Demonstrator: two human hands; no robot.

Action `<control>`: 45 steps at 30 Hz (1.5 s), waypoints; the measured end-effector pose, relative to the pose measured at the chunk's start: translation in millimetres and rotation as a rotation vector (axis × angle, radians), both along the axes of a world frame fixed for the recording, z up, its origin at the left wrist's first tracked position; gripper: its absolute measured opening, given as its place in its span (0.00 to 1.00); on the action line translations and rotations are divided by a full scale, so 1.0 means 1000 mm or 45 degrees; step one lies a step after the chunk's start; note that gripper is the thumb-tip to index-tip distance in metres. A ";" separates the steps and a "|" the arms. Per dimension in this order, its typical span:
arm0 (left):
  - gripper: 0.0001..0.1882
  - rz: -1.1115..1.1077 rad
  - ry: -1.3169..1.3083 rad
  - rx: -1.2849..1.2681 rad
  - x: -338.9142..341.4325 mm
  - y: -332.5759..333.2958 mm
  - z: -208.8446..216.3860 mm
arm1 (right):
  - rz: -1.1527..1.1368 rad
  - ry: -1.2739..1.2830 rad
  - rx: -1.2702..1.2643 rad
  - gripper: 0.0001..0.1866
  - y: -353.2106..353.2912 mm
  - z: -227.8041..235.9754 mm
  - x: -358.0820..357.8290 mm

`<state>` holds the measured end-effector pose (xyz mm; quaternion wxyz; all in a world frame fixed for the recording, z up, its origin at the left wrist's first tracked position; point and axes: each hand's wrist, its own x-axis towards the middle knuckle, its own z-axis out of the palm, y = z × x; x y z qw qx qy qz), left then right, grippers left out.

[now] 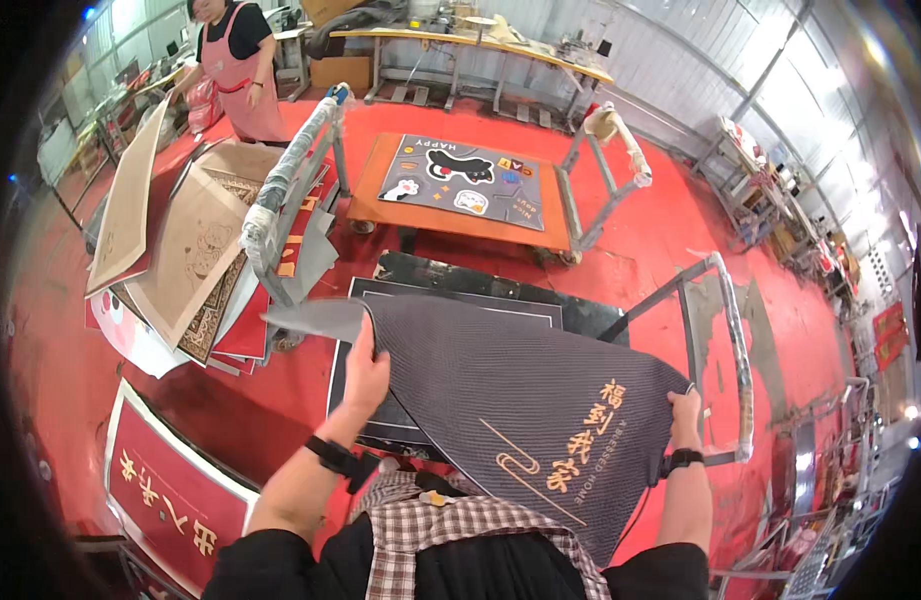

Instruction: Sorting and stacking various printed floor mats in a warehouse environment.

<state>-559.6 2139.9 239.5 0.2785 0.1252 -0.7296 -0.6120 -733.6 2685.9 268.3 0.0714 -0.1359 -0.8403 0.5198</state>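
Observation:
A dark grey ribbed doormat (480, 370) with gold writing and line drawings spans the space in front of me, held up and sagging in the middle. My left hand (367, 370) grips its left edge, fingers mostly hidden behind it. On the opposite edge, my right hand (684, 412) is closed around the border near a corner. A lighter grey flap (320, 318) sticks out past my left hand; I cannot tell whether it is the same mat's underside. Beneath lies a black mat with a white border line (342, 372), on a dark low cart (445, 268).
An orange cart (380, 180) beyond carries a grey cartoon mat (460, 180). Stacked mats (195, 250) lean at the left, beside a wrapped cart handle (290, 170). A person in a pink apron (242, 75) stands behind. A red mat (175, 480) lies lower left; a metal handle (735, 350) rises right.

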 end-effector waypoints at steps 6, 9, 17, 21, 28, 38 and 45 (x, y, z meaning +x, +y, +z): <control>0.35 -0.057 0.197 -0.012 -0.063 -0.046 0.090 | 0.115 0.293 -0.177 0.19 -0.080 0.047 -0.043; 0.35 -0.039 0.305 -0.257 -0.107 -0.058 0.170 | 0.174 0.495 -0.206 0.17 -0.097 0.095 -0.103; 0.31 0.049 0.984 -0.290 -0.170 -0.028 0.315 | 0.282 0.929 -0.593 0.18 -0.118 0.234 -0.274; 0.39 0.849 0.668 -0.815 -0.300 -0.054 0.252 | -0.141 0.971 0.804 0.40 -0.103 0.264 -0.404; 0.06 -0.759 -0.672 0.029 -0.281 0.016 0.040 | 0.897 0.941 0.619 0.36 -0.174 0.082 -0.312; 0.28 -0.223 -1.320 0.136 0.069 -0.028 -0.084 | 0.897 -0.069 0.683 0.29 -0.146 -0.122 -0.176; 0.29 0.128 -1.156 0.589 0.135 -0.033 -0.065 | 0.967 -0.193 0.530 0.22 -0.236 -0.162 -0.110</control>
